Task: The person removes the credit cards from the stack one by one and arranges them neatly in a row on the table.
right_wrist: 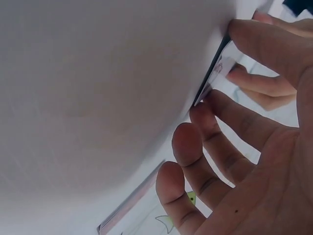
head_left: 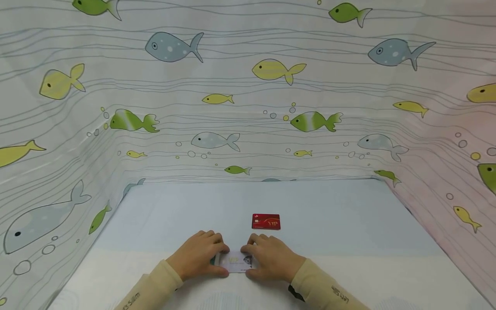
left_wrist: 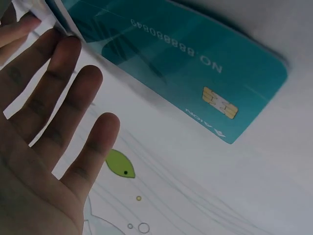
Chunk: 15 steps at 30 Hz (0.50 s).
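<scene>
A white VIP card [head_left: 237, 263] lies between my two hands, low in the middle of the head view. My left hand [head_left: 203, 254] grips its left end, thumb at the near edge and index finger at the far edge. My right hand [head_left: 271, 258] pinches the right end in the same way. A teal card [left_wrist: 195, 68] with a gold chip and number juts out on the left, under the white card; in the head view my left hand mostly covers it. Edge-on in the right wrist view, the white card [right_wrist: 215, 73] shows beside my right fingertips.
A red VIP card [head_left: 265, 221] lies on the pale tabletop [head_left: 186, 206], just beyond my right hand. Fish-patterned cloth [head_left: 248, 116] rises as walls behind and along both sides of the table.
</scene>
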Available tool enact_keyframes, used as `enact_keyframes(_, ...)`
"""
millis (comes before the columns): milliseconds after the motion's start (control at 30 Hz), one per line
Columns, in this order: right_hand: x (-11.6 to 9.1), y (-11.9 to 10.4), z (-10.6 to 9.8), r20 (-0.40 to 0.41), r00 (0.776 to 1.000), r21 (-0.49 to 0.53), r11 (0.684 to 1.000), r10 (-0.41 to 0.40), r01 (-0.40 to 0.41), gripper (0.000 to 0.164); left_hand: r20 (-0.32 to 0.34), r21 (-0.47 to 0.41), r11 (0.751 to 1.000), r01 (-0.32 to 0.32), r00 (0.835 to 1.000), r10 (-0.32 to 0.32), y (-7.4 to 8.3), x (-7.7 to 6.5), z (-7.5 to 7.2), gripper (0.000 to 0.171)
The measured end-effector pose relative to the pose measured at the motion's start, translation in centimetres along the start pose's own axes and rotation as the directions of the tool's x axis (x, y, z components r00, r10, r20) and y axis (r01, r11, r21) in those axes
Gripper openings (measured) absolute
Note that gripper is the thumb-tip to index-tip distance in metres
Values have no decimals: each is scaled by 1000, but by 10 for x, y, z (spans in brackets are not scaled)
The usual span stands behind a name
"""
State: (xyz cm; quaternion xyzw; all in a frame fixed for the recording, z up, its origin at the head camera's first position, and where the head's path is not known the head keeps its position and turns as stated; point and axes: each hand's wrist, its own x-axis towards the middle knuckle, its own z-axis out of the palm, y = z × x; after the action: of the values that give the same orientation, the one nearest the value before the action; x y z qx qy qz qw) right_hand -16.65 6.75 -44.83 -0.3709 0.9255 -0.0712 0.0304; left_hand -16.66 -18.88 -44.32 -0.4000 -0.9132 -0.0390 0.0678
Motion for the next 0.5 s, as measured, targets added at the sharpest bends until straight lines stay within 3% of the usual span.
enact_keyframes(200, -1, 2, 1, -3, 1000, 29, 1000, 4, -4, 53, -14, 17, 999, -30, 999, 31, -1, 0, 1, 60)
enact_keyframes(500, 0, 1, 1, -16, 1000, 41, 999, -1, 1, 52, 16, 23, 1000, -14, 1000, 14, -2, 0, 1, 61)
